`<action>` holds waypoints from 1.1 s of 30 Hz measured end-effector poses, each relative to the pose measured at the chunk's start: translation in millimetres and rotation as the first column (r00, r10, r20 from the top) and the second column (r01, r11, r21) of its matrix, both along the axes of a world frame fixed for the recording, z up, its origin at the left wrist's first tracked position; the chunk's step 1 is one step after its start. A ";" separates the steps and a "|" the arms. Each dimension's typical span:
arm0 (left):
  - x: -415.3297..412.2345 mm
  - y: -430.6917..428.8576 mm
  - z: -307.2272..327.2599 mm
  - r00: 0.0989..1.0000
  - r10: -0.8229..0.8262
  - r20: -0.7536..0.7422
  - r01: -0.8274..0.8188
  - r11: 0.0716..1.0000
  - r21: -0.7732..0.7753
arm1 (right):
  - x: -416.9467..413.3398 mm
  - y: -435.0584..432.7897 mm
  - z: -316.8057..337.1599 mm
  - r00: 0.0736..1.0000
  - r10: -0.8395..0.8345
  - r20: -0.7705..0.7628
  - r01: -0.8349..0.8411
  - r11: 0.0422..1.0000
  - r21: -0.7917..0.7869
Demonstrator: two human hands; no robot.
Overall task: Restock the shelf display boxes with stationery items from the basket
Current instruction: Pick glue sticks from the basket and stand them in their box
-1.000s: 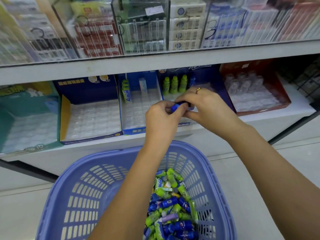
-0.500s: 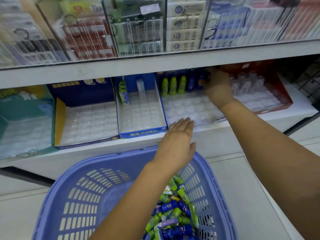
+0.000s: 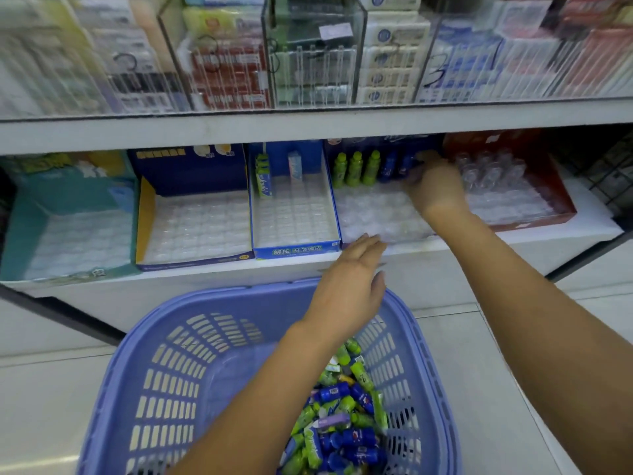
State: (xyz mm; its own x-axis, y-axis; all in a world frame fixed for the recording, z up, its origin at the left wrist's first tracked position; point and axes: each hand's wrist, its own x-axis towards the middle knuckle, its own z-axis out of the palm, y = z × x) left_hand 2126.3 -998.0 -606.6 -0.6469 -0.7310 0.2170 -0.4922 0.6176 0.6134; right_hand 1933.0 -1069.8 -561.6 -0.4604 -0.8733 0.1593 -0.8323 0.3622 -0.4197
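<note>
A lilac plastic basket (image 3: 239, 299) stands on the floor below the shelf, with several small green and blue bottle-shaped items (image 3: 342, 423) piled in its right side. My left hand (image 3: 349, 279) hovers open over the basket's far rim, fingers straight. My right hand (image 3: 435, 186) reaches into the dark blue display box (image 3: 373, 214). Its back row holds three green bottles (image 3: 354, 169) and two blue bottles (image 3: 388, 168). My right fingertips are at the rightmost blue one, blurred, so I cannot tell whether they pinch it.
On the same shelf stand a blue box (image 3: 294, 250) with two packs at the back, a blue-and-yellow box (image 3: 195, 228), a teal box (image 3: 68, 234) and a red box (image 3: 520, 207). The upper shelf's edge (image 3: 308, 128) hangs low over the boxes.
My right hand took a blue bottle from my left hand and carried it to the dark blue box's back row. My left hand let go, opened and dropped toward the basket rim.
</note>
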 end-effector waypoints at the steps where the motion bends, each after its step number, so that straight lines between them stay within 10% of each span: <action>1: 9.9 7.0 -7.0 0.995 0.050 -0.081 -0.049 0.999 0.017 | 14.0 14.0 1.5 1.000 0.026 0.012 -0.025 0.998 -0.050; 5: 60.5 28.7 -67.1 0.971 0.239 0.022 -0.235 0.930 0.283 | 91.0 81.9 -14.3 0.926 0.261 0.272 -0.309 0.939 0.152; 12: 120.4 65.7 -157.3 0.924 -0.030 0.380 -0.200 0.812 0.549 | 163.2 147.7 -133.5 0.848 0.455 0.273 -0.485 0.456 0.746; 23: 127.5 61.5 -196.1 0.830 -0.052 0.556 -0.281 0.822 0.496 | 170.7 147.8 -194.3 0.844 0.501 0.189 -0.398 0.351 0.848; 27: 126.9 56.0 -181.1 0.904 0.069 0.422 -0.314 0.776 0.547 | 162.3 147.7 -189.8 0.850 0.484 0.207 -0.424 0.398 0.813; 33: 94.8 34.2 -93.7 0.948 0.319 -0.021 -0.259 0.806 0.533 | 113.6 124.6 -102.5 0.790 0.181 0.586 -0.383 0.892 0.240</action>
State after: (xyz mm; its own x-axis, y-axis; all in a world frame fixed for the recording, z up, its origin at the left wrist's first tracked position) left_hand 2221.1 -963.8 -700.2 -0.3830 -0.9035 -0.1923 -0.5118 0.0343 0.8584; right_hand 2046.6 -945.2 -664.1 -0.1060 -0.9287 -0.3555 -0.5951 0.3456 -0.7255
